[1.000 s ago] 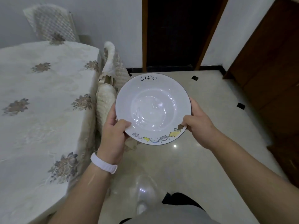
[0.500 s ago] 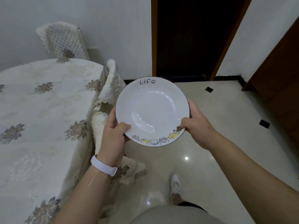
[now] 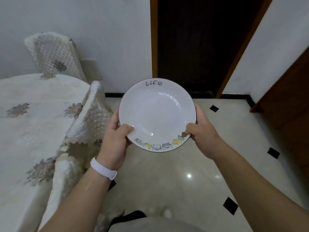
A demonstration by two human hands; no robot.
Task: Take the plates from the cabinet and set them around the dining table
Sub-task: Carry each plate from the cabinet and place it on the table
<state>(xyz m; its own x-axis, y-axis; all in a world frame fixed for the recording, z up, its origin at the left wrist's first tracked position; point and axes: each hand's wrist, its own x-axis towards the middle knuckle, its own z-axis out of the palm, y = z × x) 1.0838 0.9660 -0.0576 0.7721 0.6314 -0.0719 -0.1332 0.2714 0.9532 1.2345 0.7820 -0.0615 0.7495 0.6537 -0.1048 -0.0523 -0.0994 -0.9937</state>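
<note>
A white deep plate (image 3: 157, 113) with a dark rim, the word "life" at its far edge and small cartoon animals at its near edge, is held level in front of me above the floor. My left hand (image 3: 115, 141) grips its left rim, thumb on top. My right hand (image 3: 200, 133) grips the right rim the same way. The dining table (image 3: 33, 128), under a cream cloth with grey flower prints, lies to my left, its surface bare of plates in view.
A covered chair (image 3: 90, 118) stands tucked at the table's near right side, close to my left hand. Another covered chair (image 3: 53, 56) is at the far end by the wall. A dark doorway (image 3: 197, 44) is ahead; brown wooden panels (image 3: 291, 101) stand right. The tiled floor (image 3: 184, 173) is glossy.
I have walked forward along the table's right side with the plate; the far chair and doorway have come closer. Both hands keep the same hold on the plate.
</note>
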